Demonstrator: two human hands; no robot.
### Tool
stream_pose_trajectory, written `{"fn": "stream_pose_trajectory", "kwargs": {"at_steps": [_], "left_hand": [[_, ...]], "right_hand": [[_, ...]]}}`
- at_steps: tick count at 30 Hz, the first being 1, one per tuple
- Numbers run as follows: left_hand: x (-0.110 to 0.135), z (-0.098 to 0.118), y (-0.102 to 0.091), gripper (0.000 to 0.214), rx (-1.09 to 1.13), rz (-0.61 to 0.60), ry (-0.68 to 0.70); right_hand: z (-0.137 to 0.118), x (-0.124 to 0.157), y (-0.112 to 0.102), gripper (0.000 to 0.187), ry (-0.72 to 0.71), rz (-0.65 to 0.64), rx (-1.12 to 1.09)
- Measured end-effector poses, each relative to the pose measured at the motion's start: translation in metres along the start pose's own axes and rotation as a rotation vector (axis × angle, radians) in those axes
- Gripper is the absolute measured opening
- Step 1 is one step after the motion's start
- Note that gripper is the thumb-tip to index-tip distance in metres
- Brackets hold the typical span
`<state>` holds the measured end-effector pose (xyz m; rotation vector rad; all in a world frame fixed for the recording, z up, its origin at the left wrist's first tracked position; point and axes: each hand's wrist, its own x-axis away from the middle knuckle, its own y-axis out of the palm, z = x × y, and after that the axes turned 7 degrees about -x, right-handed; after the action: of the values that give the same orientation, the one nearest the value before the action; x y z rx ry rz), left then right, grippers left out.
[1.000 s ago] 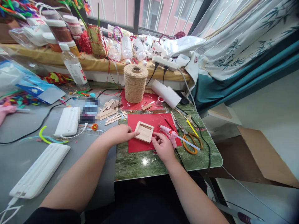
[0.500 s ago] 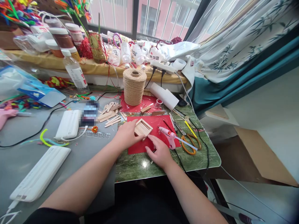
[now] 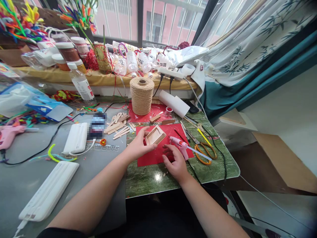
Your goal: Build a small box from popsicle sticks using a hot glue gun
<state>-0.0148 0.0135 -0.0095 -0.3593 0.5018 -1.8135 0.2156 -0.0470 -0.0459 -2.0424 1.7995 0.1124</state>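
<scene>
My left hand (image 3: 139, 144) grips a small wooden box (image 3: 156, 134) by its left side, thumb along the near edge. The box is tilted above a red sheet (image 3: 148, 158), showing its shallow inside and stacked-stick walls. My right hand (image 3: 175, 162) holds nothing; its fingers are apart and slightly curled, just right of the box and not touching it. Close to those fingers lies a pink hot glue gun (image 3: 182, 147) with a clear glue stick in its back. Orange-handled scissors (image 3: 204, 152) lie right of the glue gun.
Loose craft sticks (image 3: 117, 124) lie beyond my left hand. Behind the red sheet stands a twine spool (image 3: 142, 96). White power banks (image 3: 49, 191) lie on the grey table at left. A second pink glue gun (image 3: 11, 135) sits at far left. Black cables cross both tables.
My left hand has lifted and tilted the box, so its side wall shows. My right hand has come away from the box, with its fingers more spread. The camera view has shifted slightly.
</scene>
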Motion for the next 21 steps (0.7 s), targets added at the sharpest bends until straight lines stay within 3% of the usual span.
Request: {"fn": "stream_pose_trajectory", "kwargs": {"at_steps": [3, 5, 9, 14, 21], "left_hand": [[0.003, 0.002, 0.007, 0.097, 0.256, -0.155, 0.149], [0.005, 0.005, 0.011, 0.102, 0.282, -0.219, 0.282], [0.01, 0.012, 0.011, 0.109, 0.232, -0.279, 0.448], [0.013, 0.016, 0.007, 0.116, 0.146, -0.326, 0.43], [0.013, 0.014, 0.011, 0.113, 0.073, -0.181, 0.458]], "right_hand": [[-0.012, -0.005, 0.009, 0.092, 0.025, -0.014, -0.265], [-0.022, -0.008, 0.013, 0.106, 0.015, -0.025, -0.351], [-0.033, -0.01, 0.009, 0.118, -0.019, 0.004, -0.295], [-0.038, -0.005, -0.006, 0.116, -0.024, -0.026, -0.134], [-0.052, -0.007, -0.011, 0.109, -0.122, -0.072, 0.054]]}}
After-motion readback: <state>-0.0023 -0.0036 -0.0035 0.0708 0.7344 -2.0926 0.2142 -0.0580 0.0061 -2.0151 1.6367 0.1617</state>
